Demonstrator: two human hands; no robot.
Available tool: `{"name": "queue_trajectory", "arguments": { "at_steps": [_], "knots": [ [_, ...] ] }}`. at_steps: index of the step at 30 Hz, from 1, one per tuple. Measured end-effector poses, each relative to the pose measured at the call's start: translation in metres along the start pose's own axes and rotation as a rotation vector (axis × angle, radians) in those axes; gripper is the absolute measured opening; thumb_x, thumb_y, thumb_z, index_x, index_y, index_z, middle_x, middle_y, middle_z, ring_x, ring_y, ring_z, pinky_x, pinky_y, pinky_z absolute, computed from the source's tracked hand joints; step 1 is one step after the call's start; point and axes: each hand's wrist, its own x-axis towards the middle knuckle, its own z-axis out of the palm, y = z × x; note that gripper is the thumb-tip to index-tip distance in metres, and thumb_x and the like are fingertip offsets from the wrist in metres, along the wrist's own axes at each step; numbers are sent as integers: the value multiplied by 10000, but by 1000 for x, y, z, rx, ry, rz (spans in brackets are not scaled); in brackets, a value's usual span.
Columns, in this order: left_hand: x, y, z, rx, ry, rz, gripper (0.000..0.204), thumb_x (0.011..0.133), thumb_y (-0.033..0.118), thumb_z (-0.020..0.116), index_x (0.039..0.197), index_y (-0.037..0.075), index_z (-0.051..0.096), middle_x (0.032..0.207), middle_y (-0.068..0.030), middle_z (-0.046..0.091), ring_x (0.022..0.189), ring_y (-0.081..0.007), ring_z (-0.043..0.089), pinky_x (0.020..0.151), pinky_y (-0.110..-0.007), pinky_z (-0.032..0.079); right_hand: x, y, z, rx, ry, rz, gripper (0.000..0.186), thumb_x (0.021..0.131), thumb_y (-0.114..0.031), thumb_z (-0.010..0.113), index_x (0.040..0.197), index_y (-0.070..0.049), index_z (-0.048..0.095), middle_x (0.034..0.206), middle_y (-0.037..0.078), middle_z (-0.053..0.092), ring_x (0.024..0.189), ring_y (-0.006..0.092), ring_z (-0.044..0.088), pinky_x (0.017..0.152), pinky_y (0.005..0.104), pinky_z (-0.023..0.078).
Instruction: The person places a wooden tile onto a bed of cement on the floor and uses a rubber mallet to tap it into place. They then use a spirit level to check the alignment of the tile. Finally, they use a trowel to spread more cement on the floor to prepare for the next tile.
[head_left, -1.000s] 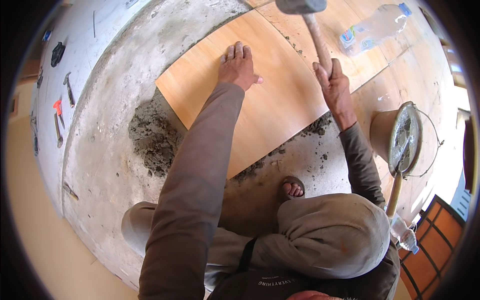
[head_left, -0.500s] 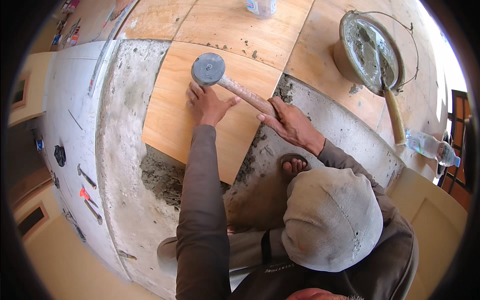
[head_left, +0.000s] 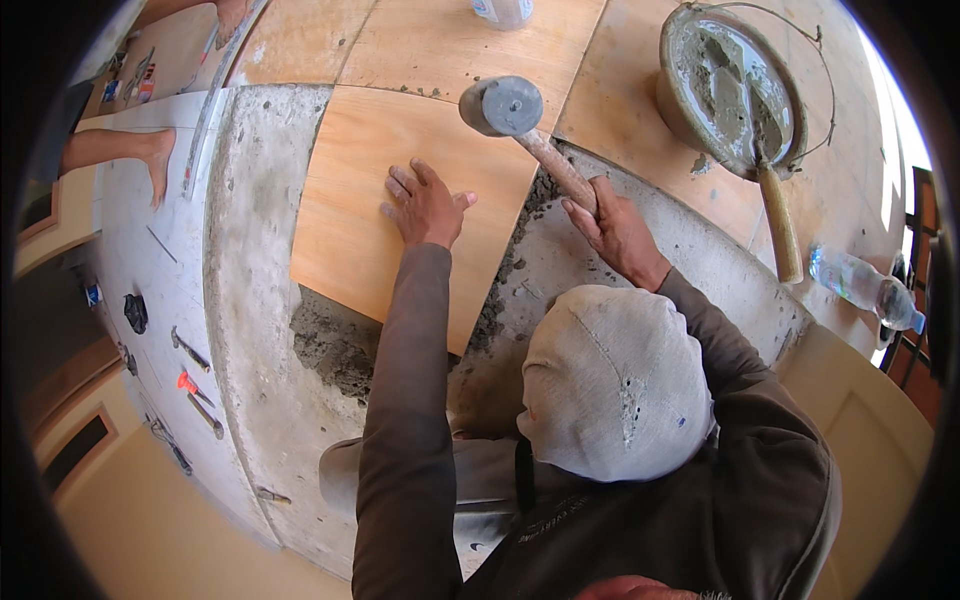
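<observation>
My left hand lies with spread fingers on a light wood-patterned floor tile. In my right hand is the wooden handle of a rubber mallet. Its dark grey head hangs above the tile's far right corner, apart from the surface as far as I can see. Wet grey mortar shows beneath the tile's near edge, and more of it lies along the right edge. The tile's far edge runs along the laid tiles.
A bucket of wet mortar stands at the far right, a wooden-handled tool in it. Near it lies a plastic bottle. Hammers and other tools lie at left. Another person's bare foot is at upper left. A grey cap hides floor.
The mallet and my right hand have moved right, and the mallet head has moved away from my left hand. My left hand's fingers are more spread. Another person's legs have come in at upper left.
</observation>
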Motion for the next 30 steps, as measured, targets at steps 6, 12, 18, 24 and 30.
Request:
{"name": "queue_trajectory", "arguments": {
  "at_steps": [6, 12, 18, 24, 30],
  "knots": [
    [2, -6, 6, 40, 20, 2, 1085, 905, 527, 747, 1644, 10, 142, 1690, -335, 100, 1586, -461, 100, 1227, -673, 152, 7, -8, -31, -141, -67, -30, 363, 1045, -366, 621, 1033, -46, 450, 742, 252, 641, 728, 470, 664, 627, 531, 501],
    [5, -3, 11, 8, 20, 17, 1087, 913, 547, 730, 1652, 28, 125, 1698, -318, 94, 1594, -442, 84, 1232, -655, 158, -8, 24, -22, -134, -21, 56, 364, 1047, -373, 620, 1029, -41, 472, 720, 241, 632, 710, 454, 669, 623, 516, 504],
    [4, -4, 5, 6, 34, -22, 1083, 916, 562, 720, 1656, 42, 125, 1705, -302, 85, 1603, -414, 68, 1234, -650, 160, -9, 5, -19, 58, 122, 17, 381, 1050, -381, 620, 1039, -25, 483, 723, 259, 614, 687, 450, 656, 647, 506, 501],
    [-4, -18, 16, -66, 94, 29, 1063, 881, 562, 756, 1652, 83, 201, 1702, -284, 141, 1598, -406, 113, 1233, -632, 194, 10, 1, -29, -201, -80, -3, 373, 1040, -380, 640, 1042, -26, 521, 737, 232, 643, 665, 416, 651, 630, 478, 498],
    [-23, -92, -5, -8, -22, 230, 1122, 771, 483, 854, 1656, 203, 223, 1715, -208, 167, 1588, -393, 156, 1228, -633, 214, -44, -13, -19, -18, -33, -200, 338, 1000, -313, 718, 1129, -49, 551, 708, 169, 661, 630, 362, 671, 587, 440, 507]
  ]
}}
